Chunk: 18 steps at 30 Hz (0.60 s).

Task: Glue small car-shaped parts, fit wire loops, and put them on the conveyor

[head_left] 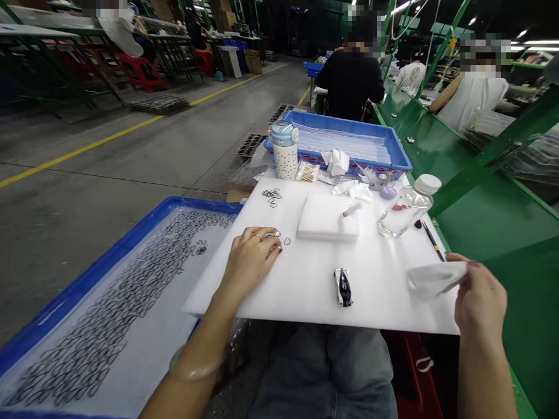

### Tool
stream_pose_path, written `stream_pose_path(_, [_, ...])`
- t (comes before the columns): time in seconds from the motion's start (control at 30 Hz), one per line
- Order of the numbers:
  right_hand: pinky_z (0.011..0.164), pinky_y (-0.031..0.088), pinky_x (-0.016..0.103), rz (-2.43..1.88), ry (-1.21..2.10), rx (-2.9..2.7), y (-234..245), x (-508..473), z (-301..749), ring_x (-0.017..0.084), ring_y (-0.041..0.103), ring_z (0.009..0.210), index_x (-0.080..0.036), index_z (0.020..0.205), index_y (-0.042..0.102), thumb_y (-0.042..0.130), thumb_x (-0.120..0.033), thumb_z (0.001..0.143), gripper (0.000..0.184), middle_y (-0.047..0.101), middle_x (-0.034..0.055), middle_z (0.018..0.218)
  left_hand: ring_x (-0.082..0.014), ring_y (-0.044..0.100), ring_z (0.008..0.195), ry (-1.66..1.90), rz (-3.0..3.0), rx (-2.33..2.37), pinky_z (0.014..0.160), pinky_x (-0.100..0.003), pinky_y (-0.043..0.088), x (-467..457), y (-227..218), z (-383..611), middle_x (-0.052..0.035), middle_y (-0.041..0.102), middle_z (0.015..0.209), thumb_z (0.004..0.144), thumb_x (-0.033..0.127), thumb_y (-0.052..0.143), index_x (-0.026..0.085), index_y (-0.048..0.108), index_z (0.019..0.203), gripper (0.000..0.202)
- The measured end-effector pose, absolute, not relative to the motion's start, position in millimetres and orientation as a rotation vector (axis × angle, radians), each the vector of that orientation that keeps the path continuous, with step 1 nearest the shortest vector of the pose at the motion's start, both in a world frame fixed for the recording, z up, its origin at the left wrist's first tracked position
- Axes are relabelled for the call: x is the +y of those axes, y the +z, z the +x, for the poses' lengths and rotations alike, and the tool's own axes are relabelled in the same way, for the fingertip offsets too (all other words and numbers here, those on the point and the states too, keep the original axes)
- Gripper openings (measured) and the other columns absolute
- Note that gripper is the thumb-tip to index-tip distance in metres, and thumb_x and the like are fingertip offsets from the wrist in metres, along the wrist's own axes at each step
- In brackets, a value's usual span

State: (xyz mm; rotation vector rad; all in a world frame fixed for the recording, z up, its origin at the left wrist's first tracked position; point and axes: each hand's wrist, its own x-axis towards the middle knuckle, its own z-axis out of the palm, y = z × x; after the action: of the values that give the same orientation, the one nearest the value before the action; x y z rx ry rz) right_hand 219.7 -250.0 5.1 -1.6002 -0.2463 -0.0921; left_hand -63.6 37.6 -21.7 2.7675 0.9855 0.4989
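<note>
My left hand [251,259] rests on the white foam board [288,297], its fingers bent and close together. Small thin loops show at its fingertips; what lies between them is partly hidden. Just beyond, a single dark loop [287,241] lies on the foam, and a small heap of loops [271,195] sits farther back. At the board's right edge my right hand [483,297] pinches a white cloth [437,278], which hangs out to the left and is blurred. Between the hands a black and white toy car [343,287] stands near the front edge.
A smaller foam block [327,218] carries a small tube-like piece [351,210]. Behind it stand a dotted cup [285,152], cotton swabs [307,171] and a tilted clear bottle [408,208]. Left is a blue tray [172,202] of loops; right, a green bench [524,244]. People sit beyond.
</note>
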Motion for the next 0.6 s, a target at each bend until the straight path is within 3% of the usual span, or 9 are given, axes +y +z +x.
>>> stream_pose_path(0.1, [0.061,0.051,0.033,-1.286,-0.407,-0.272,37.8,-225.5,212.1,0.016,0.056,0.056,-0.023,0.065,0.051,0.062,-0.043,0.083,0.029,0.057,-0.0014,0.057,-0.036,0.054,0.117,0.556,2.784,0.965,0.089,-0.051,0.048,37.3,-23.7,-63.1,-0.0095,0.068,0.126,0.09,0.026,0.052,0.021,0.075,0.095,0.023])
stream_pose_path(0.2, [0.046,0.04,0.029,-1.393,-0.454,-0.631,73.5,-193.8,213.1,0.011,0.038,0.042,-0.024,0.066,0.047,0.058,-0.05,0.089,0.037,0.039,-0.0067,0.051,-0.0355,0.057,0.111,0.695,2.752,0.927,0.087,-0.049,0.049,38.0,-28.1,-67.3,-0.0102,0.07,0.122,0.091,0.032,0.049,0.022,0.074,0.095,0.027])
stream_pose_path(0.3, [0.056,0.042,0.031,-1.603,-0.743,-0.884,96.1,-166.8,236.8,0.014,0.049,0.055,-0.023,0.072,0.055,0.048,-0.054,0.095,0.039,0.049,-0.0011,0.063,-0.0305,0.065,0.1,0.847,2.647,0.868,0.083,-0.042,0.051,37.8,-30.5,-75.4,-0.0091,0.073,0.111,0.093,0.036,0.047,0.022,0.072,0.099,0.029])
stream_pose_path(0.4, [0.072,0.047,0.035,-1.797,-0.867,-1.099,97.4,-148.1,268.1,0.02,0.058,0.077,-0.022,0.087,0.059,0.038,-0.047,0.099,0.035,0.059,0.0059,0.082,-0.0247,0.07,0.084,0.945,2.533,0.878,0.073,-0.035,0.052,33.8,-29.4,-81.8,-0.006,0.075,0.099,0.092,0.038,0.049,0.023,0.071,0.099,0.028])
stream_pose_path(0.47, [0.078,0.048,0.037,-1.897,-0.822,-1.264,87.1,-140.7,282.0,0.023,0.059,0.09,-0.02,0.1,0.059,0.046,-0.044,0.095,0.027,0.061,0.0098,0.097,-0.0223,0.07,0.076,0.996,2.476,0.906,0.07,-0.032,0.052,29.2,-27.6,-83.4,-0.0041,0.076,0.091,0.091,0.038,0.052,0.023,0.071,0.095,0.025])
stream_pose_path(0.6, [0.085,0.049,0.039,-1.939,-0.712,-1.247,57.7,-143.1,291.9,0.027,0.06,0.101,-0.019,0.117,0.051,0.056,-0.043,0.086,0.04,0.061,0.0125,0.11,-0.0216,0.07,0.073,1.124,2.383,0.939,0.071,-0.032,0.054,18.5,-23.2,-83.5,-0.0032,0.076,0.086,0.089,0.036,0.057,0.022,0.072,0.096,0.021])
